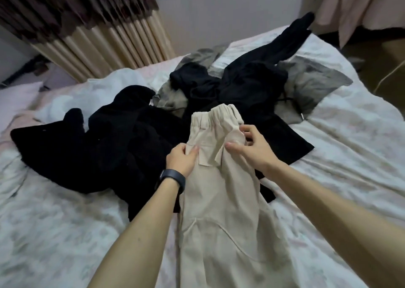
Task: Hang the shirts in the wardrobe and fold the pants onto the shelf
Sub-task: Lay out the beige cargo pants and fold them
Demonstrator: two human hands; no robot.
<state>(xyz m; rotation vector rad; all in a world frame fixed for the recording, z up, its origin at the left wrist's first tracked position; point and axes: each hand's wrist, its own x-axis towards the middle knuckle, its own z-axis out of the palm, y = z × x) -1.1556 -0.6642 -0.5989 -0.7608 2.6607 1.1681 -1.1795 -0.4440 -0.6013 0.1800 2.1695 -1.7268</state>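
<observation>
A bed [54,233] is covered by a pale, faintly flowered sheet [355,151], which is rumpled. Cream pants [221,211] are laid lengthwise along its near middle, waistband farthest. A fuzzy black garment [98,151] is heaped just to their left. A black hooded garment [252,86] is spread behind them, with grey clothing [315,86] partly buried beneath it.

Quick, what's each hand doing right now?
Left hand: pinching the beige pants at a pocket.
Right hand: pinching the same pants below the waistband.
</observation>
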